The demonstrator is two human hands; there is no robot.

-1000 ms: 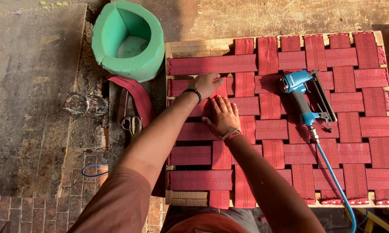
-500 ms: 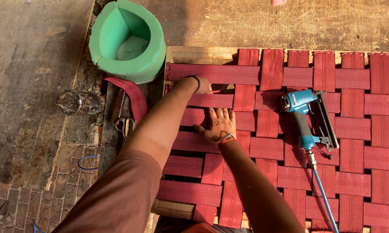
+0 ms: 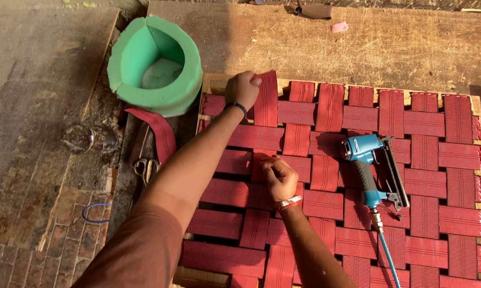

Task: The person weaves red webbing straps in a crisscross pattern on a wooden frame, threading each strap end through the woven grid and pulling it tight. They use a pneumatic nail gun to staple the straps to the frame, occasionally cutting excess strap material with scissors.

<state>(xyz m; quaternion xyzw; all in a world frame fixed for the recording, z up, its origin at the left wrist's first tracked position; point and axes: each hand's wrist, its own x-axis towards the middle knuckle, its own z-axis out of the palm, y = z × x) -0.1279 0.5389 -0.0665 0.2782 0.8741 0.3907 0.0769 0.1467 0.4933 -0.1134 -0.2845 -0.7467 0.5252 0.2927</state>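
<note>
Left hand (image 3: 242, 89) closed on upper end of red webbing strap (image 3: 266, 98), near top rail of wooden frame (image 3: 215, 82); strap end lifted over woven red webbing
Right hand (image 3: 279, 178) lower on same vertical strap, fingers curled, pinching it in weave
Blue pneumatic stapler (image 3: 369, 168) lies on webbing, right of hands, apart
Green foam ring (image 3: 154, 65) beside frame corner
Scissors (image 3: 145, 166) left of frame

Webbing straps (image 3: 352, 154): red with fine ribbed lines, interlaced in a basket-weave pattern. Wooden frame (image 3: 215, 83): pale tan. Staple gun (image 3: 369, 165): blue body, black magazine, blue hose (image 3: 388, 256). Foam ring (image 3: 154, 65): green. Left hand (image 3: 242, 89) wristband: black. Right hand (image 3: 279, 179) wristband: white-orange.
</note>
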